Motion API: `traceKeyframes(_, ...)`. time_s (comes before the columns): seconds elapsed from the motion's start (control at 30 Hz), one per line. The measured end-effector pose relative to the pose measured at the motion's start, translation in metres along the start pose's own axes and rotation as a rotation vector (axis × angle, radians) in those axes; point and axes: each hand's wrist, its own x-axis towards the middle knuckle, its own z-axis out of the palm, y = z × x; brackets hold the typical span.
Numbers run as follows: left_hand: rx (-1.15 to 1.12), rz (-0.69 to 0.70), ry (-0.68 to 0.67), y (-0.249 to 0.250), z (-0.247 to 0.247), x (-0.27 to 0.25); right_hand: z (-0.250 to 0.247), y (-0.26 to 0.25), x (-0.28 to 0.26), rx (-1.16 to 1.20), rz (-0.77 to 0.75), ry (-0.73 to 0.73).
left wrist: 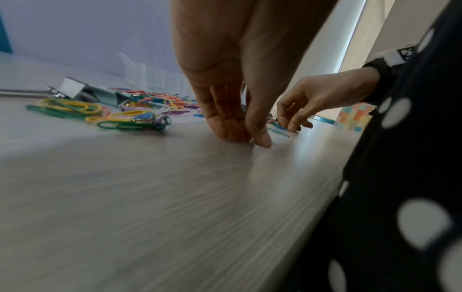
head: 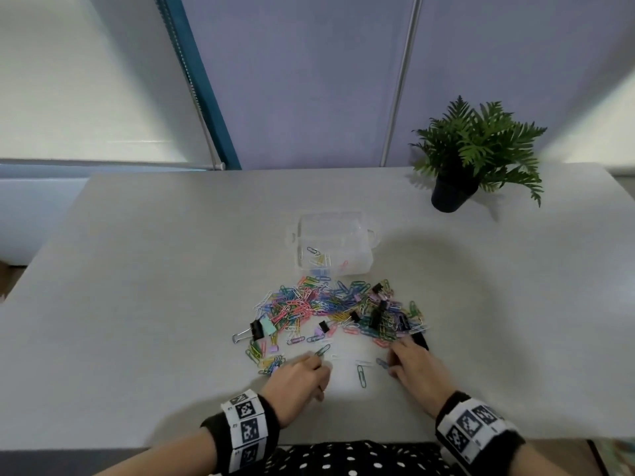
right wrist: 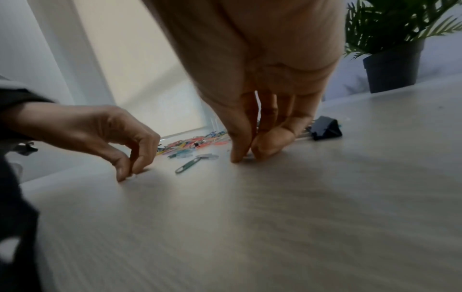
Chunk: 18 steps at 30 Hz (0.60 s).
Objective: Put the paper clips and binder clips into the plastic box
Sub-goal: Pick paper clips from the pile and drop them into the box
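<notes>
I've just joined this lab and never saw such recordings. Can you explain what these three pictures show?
No machine here: a person works with two bare hands, each wrist wearing a band with black-and-white markers. The wide picture comes from a camera on the head, looking down at the left hand and right hand. The other two come from wrist cameras, each looking along its own hand at the fingers. On the grey table lie a heap of coloured paper clips mixed with binder clips, a clear plastic box with a few clips inside, a potted plant, and one green paper clip between the hands. Both hands bring their fingertips together on the table, as if picking up something small; what they pinch, if anything, is too small to tell.
</notes>
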Motion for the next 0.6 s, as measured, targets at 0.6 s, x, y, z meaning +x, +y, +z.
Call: traceKeyframes(0.6,-0.141,-0.256,0.12,0.0,-0.009,0.046,-0.002,-0.031,0.015,0.198,-0.04,-0.054)
